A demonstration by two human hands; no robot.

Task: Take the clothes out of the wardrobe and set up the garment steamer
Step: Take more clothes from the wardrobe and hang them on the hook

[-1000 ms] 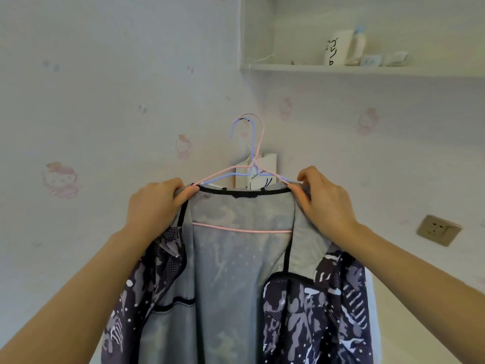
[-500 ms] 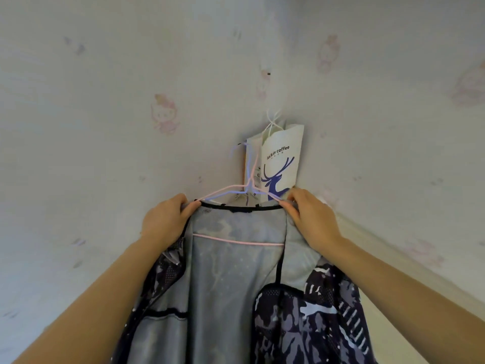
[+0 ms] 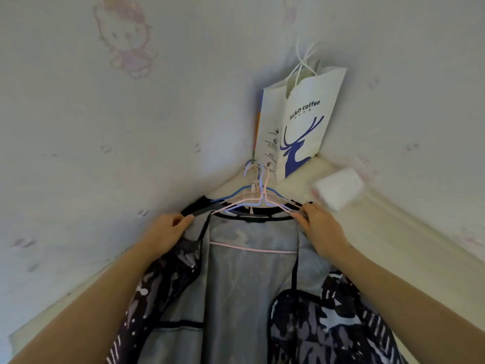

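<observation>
A dark patterned jacket (image 3: 328,324) with a grey mesh lining hangs open on a pink wire hanger (image 3: 253,249). More pink and blue hangers (image 3: 258,198) are bunched above it, their hooks low in the wall corner. My left hand (image 3: 165,232) grips the jacket's left shoulder beside the collar. At the right end of the collar my right hand (image 3: 320,227) pinches the right shoulder and the hanger wire. No garment steamer is in view.
A white paper coffee bag (image 3: 301,127) with a blue deer print hangs by its strings in the wall corner, just above the hangers. A small white packet (image 3: 338,187) lies on the pale ledge (image 3: 399,232) to the right. Cartoon-print wallpaper covers both walls.
The view has tilted down and moved closer to the corner. The shelf and wall socket have left the frame, the coffee bag appears larger, and both hands keep their hold on the jacket shoulders.
</observation>
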